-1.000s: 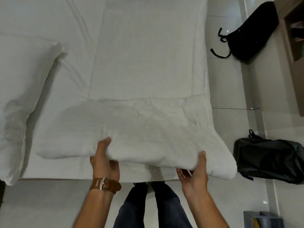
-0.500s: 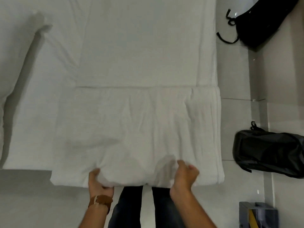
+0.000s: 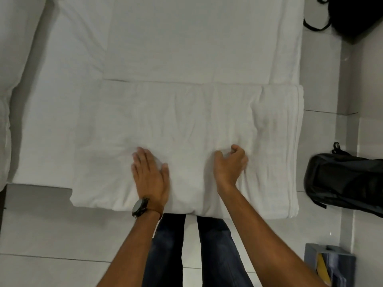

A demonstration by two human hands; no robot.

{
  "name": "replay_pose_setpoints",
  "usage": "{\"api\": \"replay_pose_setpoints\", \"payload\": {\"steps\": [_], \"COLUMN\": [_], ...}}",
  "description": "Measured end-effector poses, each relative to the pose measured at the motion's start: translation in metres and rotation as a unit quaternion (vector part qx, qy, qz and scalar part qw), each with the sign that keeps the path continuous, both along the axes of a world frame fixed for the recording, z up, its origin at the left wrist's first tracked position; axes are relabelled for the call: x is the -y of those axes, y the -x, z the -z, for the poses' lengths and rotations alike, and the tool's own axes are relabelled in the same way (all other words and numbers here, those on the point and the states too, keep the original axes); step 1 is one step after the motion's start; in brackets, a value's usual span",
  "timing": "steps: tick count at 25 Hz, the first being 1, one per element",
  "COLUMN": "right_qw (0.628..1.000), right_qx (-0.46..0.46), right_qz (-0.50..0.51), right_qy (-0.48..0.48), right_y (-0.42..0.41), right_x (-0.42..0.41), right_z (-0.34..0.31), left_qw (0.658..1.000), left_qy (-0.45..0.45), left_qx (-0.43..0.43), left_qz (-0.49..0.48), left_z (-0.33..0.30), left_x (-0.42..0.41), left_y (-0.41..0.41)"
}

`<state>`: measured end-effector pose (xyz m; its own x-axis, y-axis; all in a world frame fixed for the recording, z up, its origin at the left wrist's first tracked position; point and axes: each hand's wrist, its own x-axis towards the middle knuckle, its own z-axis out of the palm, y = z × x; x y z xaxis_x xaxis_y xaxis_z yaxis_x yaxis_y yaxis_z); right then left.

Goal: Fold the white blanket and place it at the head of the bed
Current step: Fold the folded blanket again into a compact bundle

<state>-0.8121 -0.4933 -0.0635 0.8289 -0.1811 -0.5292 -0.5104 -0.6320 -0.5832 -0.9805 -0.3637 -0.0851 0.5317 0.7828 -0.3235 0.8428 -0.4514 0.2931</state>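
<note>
The white blanket [image 3: 186, 121] lies folded in a thick rectangle across the near edge of the bed [image 3: 196, 38], its front and right edges hanging a little past the mattress. My left hand [image 3: 150, 175] rests flat on top of it, palm down, holding nothing. My right hand [image 3: 230, 164] sits on the blanket further right with fingers curled and a bit of cloth bunched between thumb and fingers. The blanket's stacked layers show along its right side.
A white pillow [image 3: 12, 59] lies along the bed's left side. On the tiled floor to the right are a dark backpack [image 3: 348, 183], a black bag [image 3: 356, 15] further up, and a grey box [image 3: 329, 266]. My legs stand against the bed.
The lifted fold has come down and now lies flat at the bed's edge. Both hands left its front edge and moved onto its top, the left one flattening out.
</note>
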Motion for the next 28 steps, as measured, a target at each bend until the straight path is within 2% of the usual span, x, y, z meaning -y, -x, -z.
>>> {"api": "replay_pose_setpoints", "payload": {"steps": [2, 5, 7, 10, 14, 15, 19, 22, 24, 26, 28], "right_qw": [0.972, 0.891, 0.842, 0.806, 0.792, 0.788, 0.807, 0.826, 0.828, 0.825, 0.826], "right_qx": [0.137, 0.287, 0.333, 0.312, 0.231, 0.229, 0.312, 0.321, 0.301, 0.255, 0.254], "right_qz": [-0.164, -0.305, -0.358, -0.416, -0.468, -0.470, -0.364, -0.292, -0.326, -0.405, -0.421], "right_qy": [0.093, 0.174, 0.227, 0.283, 0.317, 0.325, 0.344, 0.360, 0.342, 0.300, 0.275], "right_y": [-0.008, -0.063, -0.116, -0.181, -0.215, -0.217, -0.218, -0.211, -0.186, -0.133, -0.064], "right_x": [0.002, -0.006, -0.016, -0.024, -0.027, -0.028, -0.016, -0.004, 0.001, 0.013, 0.032], "right_z": [0.008, 0.026, 0.033, 0.031, 0.022, 0.016, -0.016, -0.027, -0.016, 0.003, 0.025], "left_qw": [0.998, 0.987, 0.980, 0.975, 0.969, 0.967, 0.963, 0.951, 0.962, 0.970, 0.973], "left_qy": [-0.006, -0.059, -0.087, -0.144, -0.130, -0.129, -0.165, -0.190, -0.143, -0.084, -0.079], "left_qx": [0.007, 0.017, 0.017, -0.004, -0.094, -0.094, 0.056, 0.081, 0.032, -0.021, -0.022], "left_qz": [0.067, 0.152, 0.178, 0.167, 0.188, 0.199, 0.207, 0.228, 0.230, 0.227, 0.215], "left_z": [0.012, 0.023, 0.023, 0.022, 0.004, -0.005, -0.052, -0.064, -0.042, -0.007, 0.015], "left_x": [-0.019, -0.078, -0.125, -0.183, -0.215, -0.213, -0.198, -0.187, -0.173, -0.148, -0.119], "left_y": [-0.028, -0.078, -0.115, -0.160, -0.192, -0.195, -0.220, -0.244, -0.225, -0.175, -0.116]}}
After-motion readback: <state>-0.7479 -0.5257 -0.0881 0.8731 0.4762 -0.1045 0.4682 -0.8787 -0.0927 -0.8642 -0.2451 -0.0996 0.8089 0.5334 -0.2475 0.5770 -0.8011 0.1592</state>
